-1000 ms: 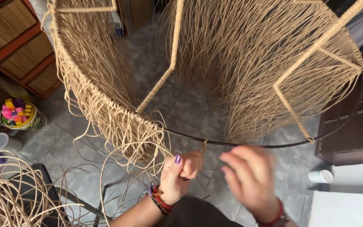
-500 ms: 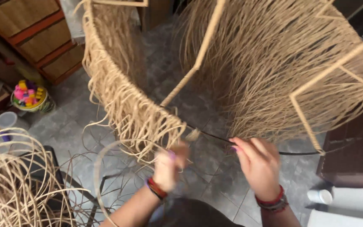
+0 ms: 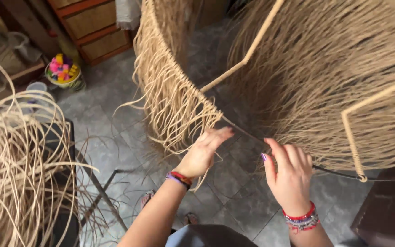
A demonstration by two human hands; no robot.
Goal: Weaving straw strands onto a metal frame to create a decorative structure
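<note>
Both hands have been raised toward the woven rim since the earlier frame, and the camera has been brought closer, so that the fringe now fills more of the view. The fringe of loose strands [image 3: 179, 114] hangs from the curved rim of the large frame, and it lies just above and slightly left of the left hand [image 3: 202, 153], whose fingers are stretched out almost flat and held together, the tips touching the lowest strands; nothing is pinched in it as far as can be seen. The dark metal hoop [image 3: 330, 171] runs in a long curve from the woven end toward the lower right, and its bare part passes just beyond the right hand [image 3: 291, 176], which is held open with the fingers loosely spread and closed on nothing. The left hand is the nearer one to the woven edge, the right hand the nearer one to the bare hoop. The strands are thin, pale tan, stiff and a little wavy, like split rattan, and the upright bars [image 3: 252, 50] of the frame are wrapped in the same material. Beyond, a loose bundle of rattan [image 3: 19, 164] is seen at the left, a bowl of coloured things [image 3: 62, 73] on the grey tiled floor [image 3: 110, 137], and wooden drawers [image 3: 92, 27] behind.
</note>
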